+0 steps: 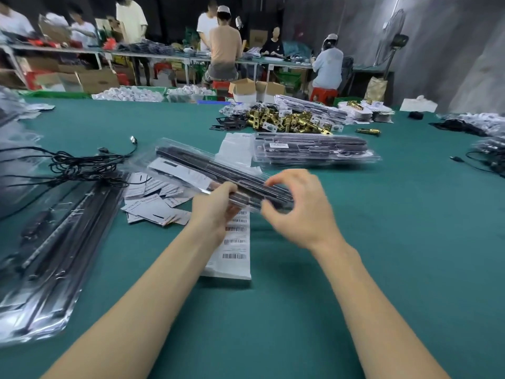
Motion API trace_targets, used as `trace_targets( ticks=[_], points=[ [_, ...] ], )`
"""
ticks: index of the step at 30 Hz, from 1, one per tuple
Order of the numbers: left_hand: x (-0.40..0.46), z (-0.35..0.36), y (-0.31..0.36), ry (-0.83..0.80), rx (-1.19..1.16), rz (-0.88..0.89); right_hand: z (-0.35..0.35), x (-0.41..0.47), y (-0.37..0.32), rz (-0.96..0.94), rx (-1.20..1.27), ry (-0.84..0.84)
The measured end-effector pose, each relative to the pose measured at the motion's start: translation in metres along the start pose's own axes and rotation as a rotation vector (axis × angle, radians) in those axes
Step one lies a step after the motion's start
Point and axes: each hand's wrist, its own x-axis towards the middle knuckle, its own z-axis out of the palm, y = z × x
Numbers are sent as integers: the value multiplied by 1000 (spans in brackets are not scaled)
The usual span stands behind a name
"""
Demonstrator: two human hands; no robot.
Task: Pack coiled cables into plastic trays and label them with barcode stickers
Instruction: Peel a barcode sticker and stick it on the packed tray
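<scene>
While we look down over the green worktop [355,269], we see the left hand [216,212] gripping the near end of a long clear plastic tray [218,173] that holds dark contents; its fingers are curled round the tray's edge. This tray is lifted a little above the worktop and runs from the hands away toward the upper left. The right hand [300,212] is at the same near end, with thumb and fingers bent into a ring close to the tray; it is blurred, so we cannot tell whether it really pinches the plastic or only comes near it. Under the hands lies a white sheet of barcode stickers [235,242], flat on the worktop. Left of it we see a loose heap of white paper cards [155,201], and further left some tangled black cables [79,165] and a stack of long clear trays [49,255] near the worktop's edge. Behind the hands a pile of packed trays [314,150] rests on the worktop, one with a white label on top. Beyond it lies a heap of brass latches [287,121]. At the far benches several people [224,45] sit or stand.
</scene>
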Motion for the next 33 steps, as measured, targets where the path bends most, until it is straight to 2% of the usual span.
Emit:
trace_targets(
  ticks=[3, 7, 9, 12, 15, 19, 23, 25, 27, 30, 33],
  points=[
    [-10, 9, -13, -69, 73, 87, 18, -3, -16, -102, -191, -164],
    [-13, 12, -12, -130, 204, 198, 27, 1, -17, -97, -285, -14],
    [-11, 12, -8, -144, 244, 195, 31, 9, -22, -83, -318, 44],
    [-13, 11, -2, -182, 286, 174, 32, 22, -29, -70, -363, 18],
    [-16, 9, 12, -250, 269, 250, 25, 44, -37, -102, -365, -3],
    [-21, 11, 29, -286, 237, 353, 15, 74, -58, -31, -228, -85],
    [-21, 5, 36, -387, 168, 460, 1, 100, -74, 154, -25, -140],
    [-16, 0, 37, -401, 177, 509, -10, 111, -75, 251, 104, -101],
    [-6, -5, 35, -311, 320, 531, -21, 119, -72, 322, 170, -13],
    [7, -15, 27, -210, 550, 363, -35, 127, -65, 493, 444, 68],
    [10, -16, 26, -255, 606, 199, -42, 121, -55, 741, 829, 28]
  ],
)
